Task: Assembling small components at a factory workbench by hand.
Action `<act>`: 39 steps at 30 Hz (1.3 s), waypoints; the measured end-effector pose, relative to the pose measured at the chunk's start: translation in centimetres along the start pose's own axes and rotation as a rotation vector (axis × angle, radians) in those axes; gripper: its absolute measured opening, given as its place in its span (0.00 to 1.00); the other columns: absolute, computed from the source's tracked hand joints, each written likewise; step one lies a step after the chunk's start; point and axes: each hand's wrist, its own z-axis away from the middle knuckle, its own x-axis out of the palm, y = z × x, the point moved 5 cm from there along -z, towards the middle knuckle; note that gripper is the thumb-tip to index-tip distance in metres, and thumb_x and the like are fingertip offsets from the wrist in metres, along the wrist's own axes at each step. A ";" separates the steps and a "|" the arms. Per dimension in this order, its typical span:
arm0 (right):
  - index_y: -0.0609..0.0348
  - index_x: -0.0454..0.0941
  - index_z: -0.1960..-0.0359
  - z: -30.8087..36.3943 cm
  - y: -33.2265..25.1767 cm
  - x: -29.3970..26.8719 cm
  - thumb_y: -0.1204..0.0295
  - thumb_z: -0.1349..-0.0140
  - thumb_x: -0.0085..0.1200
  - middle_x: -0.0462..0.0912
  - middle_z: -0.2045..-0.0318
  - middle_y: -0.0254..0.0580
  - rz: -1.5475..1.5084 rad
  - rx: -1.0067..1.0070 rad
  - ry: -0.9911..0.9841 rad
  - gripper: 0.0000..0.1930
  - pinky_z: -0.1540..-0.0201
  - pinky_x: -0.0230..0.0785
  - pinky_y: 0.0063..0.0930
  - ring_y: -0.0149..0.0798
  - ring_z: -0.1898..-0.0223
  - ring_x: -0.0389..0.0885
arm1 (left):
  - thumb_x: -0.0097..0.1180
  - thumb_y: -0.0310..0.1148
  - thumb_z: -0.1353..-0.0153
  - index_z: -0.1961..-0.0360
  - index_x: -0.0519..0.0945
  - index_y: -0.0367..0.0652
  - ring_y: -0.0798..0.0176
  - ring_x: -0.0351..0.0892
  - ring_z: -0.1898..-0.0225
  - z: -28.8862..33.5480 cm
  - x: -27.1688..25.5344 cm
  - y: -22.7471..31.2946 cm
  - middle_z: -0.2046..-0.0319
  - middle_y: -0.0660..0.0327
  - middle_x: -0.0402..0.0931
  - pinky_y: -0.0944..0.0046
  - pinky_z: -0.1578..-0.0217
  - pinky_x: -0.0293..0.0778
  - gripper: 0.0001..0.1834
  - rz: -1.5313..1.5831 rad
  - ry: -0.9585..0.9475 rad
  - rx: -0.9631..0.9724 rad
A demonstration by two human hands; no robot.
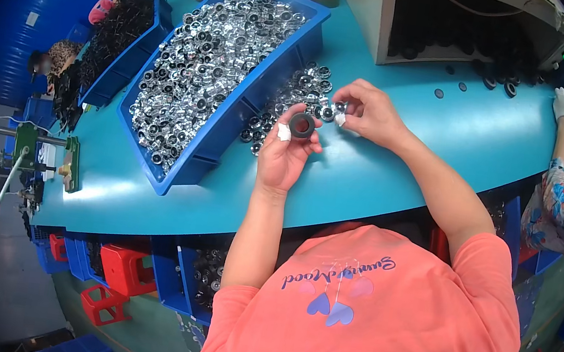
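Note:
My left hand [281, 163] is raised over the table, thumb and fingers closed around a black ring [293, 127] with a round hole through its middle. White wrapping covers part of the left thumb. Just to the right, my right hand [374, 115] pinches a small shiny metal part with a dark centre [339, 106] between thumb and fingers, and its thumb is wrapped in white too. Beyond both hands, a loose pile of similar shiny parts [302, 86] lies on the teal table [398, 156], against the side of a big blue bin.
The blue bin [234, 109], heaped with shiny parts, stands at left. Behind it, another blue bin [111, 79] holds dark parts. A pale open-fronted box [386, 19] stands far right, black rings [511, 88] near it. Co-workers sit around; a hand press [25, 149] is at far left.

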 end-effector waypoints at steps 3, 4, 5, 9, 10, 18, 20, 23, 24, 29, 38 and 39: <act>0.55 0.85 0.57 0.3 -1.5 0.3 0.75 0.50 0.68 0.77 0.61 0.32 -0.244 -0.076 -0.002 0.16 0.59 0.75 0.23 0.27 0.66 0.78 | 0.48 0.43 0.24 0.30 0.64 0.38 0.56 0.79 0.55 0.0 0.1 0.0 0.46 0.45 0.76 0.54 0.55 0.79 0.28 -0.014 0.013 0.002; 0.56 0.85 0.57 0.4 -2.2 0.2 0.75 0.50 0.68 0.77 0.62 0.31 -0.259 -0.081 -0.018 0.16 0.59 0.75 0.23 0.26 0.66 0.77 | 0.48 0.43 0.24 0.30 0.64 0.38 0.56 0.79 0.55 0.0 0.2 -0.1 0.46 0.45 0.76 0.54 0.55 0.79 0.28 -0.014 0.021 0.005; 0.56 0.84 0.57 0.5 -2.6 0.2 0.75 0.51 0.69 0.77 0.62 0.31 -0.274 -0.086 -0.033 0.16 0.60 0.74 0.23 0.26 0.66 0.77 | 0.47 0.43 0.24 0.30 0.64 0.38 0.56 0.79 0.55 0.1 0.3 -0.2 0.47 0.45 0.76 0.54 0.55 0.79 0.28 -0.014 0.029 0.008; 0.56 0.84 0.57 0.8 -3.6 0.7 0.75 0.49 0.70 0.78 0.62 0.31 -0.351 -0.091 -0.056 0.16 0.60 0.75 0.22 0.25 0.66 0.77 | 0.48 0.43 0.24 0.31 0.65 0.38 0.58 0.79 0.55 0.2 0.4 0.0 0.48 0.50 0.77 0.54 0.55 0.80 0.28 -0.037 0.050 0.001; 0.57 0.84 0.57 0.8 -4.2 0.7 0.75 0.49 0.69 0.79 0.62 0.32 -0.316 -0.111 -0.053 0.15 0.60 0.75 0.22 0.25 0.66 0.77 | 0.49 0.43 0.24 0.31 0.65 0.38 0.59 0.80 0.55 0.2 0.5 0.1 0.48 0.51 0.78 0.54 0.55 0.81 0.28 -0.041 0.048 0.004; 0.58 0.82 0.57 1.2 -4.3 1.2 0.75 0.47 0.69 0.79 0.63 0.32 -0.288 -0.159 -0.001 0.16 0.59 0.78 0.23 0.26 0.66 0.80 | 0.49 0.41 0.24 0.31 0.67 0.38 0.60 0.81 0.54 0.1 1.2 0.1 0.49 0.55 0.79 0.56 0.54 0.81 0.26 -0.118 0.072 0.005; 0.59 0.81 0.56 1.3 -4.2 1.2 0.75 0.47 0.69 0.80 0.62 0.33 -0.302 -0.153 0.001 0.16 0.59 0.78 0.23 0.27 0.65 0.81 | 0.49 0.41 0.24 0.31 0.67 0.38 0.60 0.81 0.54 0.2 1.0 0.1 0.48 0.54 0.79 0.56 0.54 0.81 0.26 -0.088 0.058 0.008; 0.59 0.81 0.55 1.3 -3.3 1.0 0.75 0.47 0.69 0.81 0.61 0.34 -0.322 -0.121 0.001 0.17 0.58 0.79 0.24 0.28 0.64 0.82 | 0.49 0.41 0.24 0.31 0.66 0.38 0.60 0.81 0.55 0.2 0.9 0.1 0.48 0.52 0.78 0.56 0.54 0.81 0.27 -0.079 0.046 0.007; 0.59 0.81 0.54 1.3 -3.1 0.9 0.75 0.47 0.69 0.81 0.61 0.34 -0.315 -0.103 0.003 0.18 0.57 0.79 0.24 0.28 0.64 0.82 | 0.49 0.41 0.24 0.31 0.66 0.38 0.60 0.81 0.55 0.2 1.0 0.2 0.48 0.51 0.78 0.56 0.54 0.81 0.27 -0.082 0.043 0.005; 0.57 0.81 0.55 1.4 -2.9 0.9 0.74 0.48 0.70 0.81 0.61 0.33 -0.311 -0.103 0.015 0.18 0.57 0.79 0.25 0.29 0.63 0.82 | 0.50 0.42 0.25 0.31 0.66 0.37 0.60 0.81 0.55 0.1 1.1 0.1 0.50 0.52 0.78 0.56 0.54 0.81 0.28 -0.069 0.037 0.003; 0.54 0.83 0.59 1.8 -4.5 1.2 0.75 0.49 0.70 0.81 0.60 0.32 -0.236 -0.240 0.052 0.14 0.62 0.77 0.26 0.32 0.61 0.81 | 0.57 0.38 0.29 0.30 0.65 0.37 0.58 0.79 0.49 0.1 1.2 0.2 0.48 0.57 0.77 0.56 0.48 0.77 0.31 -0.122 0.062 0.021; 0.54 0.83 0.59 1.9 -4.5 1.3 0.76 0.49 0.70 0.81 0.59 0.33 -0.218 -0.245 0.053 0.15 0.62 0.77 0.26 0.32 0.61 0.81 | 0.58 0.37 0.30 0.30 0.65 0.37 0.58 0.79 0.48 0.1 1.5 0.2 0.47 0.56 0.77 0.57 0.48 0.77 0.31 -0.141 0.071 0.027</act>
